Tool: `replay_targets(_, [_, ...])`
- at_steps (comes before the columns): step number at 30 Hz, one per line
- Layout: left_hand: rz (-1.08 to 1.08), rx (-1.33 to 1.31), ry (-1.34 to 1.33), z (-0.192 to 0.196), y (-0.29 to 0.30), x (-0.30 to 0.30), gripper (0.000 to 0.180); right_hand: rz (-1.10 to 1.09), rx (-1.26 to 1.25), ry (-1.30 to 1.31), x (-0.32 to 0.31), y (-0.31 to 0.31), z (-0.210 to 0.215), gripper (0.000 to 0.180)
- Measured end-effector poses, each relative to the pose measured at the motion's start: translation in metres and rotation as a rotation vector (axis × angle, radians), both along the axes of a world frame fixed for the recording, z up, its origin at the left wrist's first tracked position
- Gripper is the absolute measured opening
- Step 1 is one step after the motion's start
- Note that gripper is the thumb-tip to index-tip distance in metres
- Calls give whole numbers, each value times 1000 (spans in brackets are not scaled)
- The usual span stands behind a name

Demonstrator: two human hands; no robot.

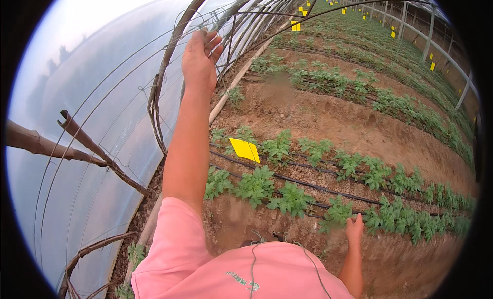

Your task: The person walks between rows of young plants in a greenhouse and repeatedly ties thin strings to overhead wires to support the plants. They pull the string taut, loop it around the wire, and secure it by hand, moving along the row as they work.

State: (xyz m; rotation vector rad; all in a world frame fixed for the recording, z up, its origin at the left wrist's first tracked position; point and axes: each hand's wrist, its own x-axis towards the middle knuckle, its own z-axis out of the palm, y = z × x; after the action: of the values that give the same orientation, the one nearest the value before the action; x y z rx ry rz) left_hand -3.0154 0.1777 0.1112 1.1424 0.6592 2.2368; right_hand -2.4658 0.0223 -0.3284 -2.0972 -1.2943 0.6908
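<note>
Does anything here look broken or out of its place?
Yes. At the left, a wooden hoop ends in a broken tip against the plastic wall, unlike the whole hoop beside the left hand.

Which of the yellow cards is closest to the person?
The large yellow card among the front row of seedlings, just right of the raised left arm. The other cards are tiny specks far back.
</note>
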Motion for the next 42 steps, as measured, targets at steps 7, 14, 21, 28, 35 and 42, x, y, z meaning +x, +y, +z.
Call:
replay_targets(7, [-407,135,-240,23,25,-17,21,48,-79,12,-9,-86,-40,63])
replay_targets(14, [-563,155,-47,2,48,-33,26,133,-168,-26,-47,-93,-46,62])
replay_targets(21, [-524,-76,45,-139,17,-4,25,255,-214,80,-101,-62,-34,59])
replay_targets(28, [-140,-810,421,-346,-70,12,26,353,-255,99,-156,-46,3,58])
replay_targets(35, [-529,-1033,467,-491,-188,64,18,767,-108,264,-254,0,60,52])
replay_targets(42, [-775,-1179,704,-476,-233,53,22,951,-304,646,-306,18,80,37])
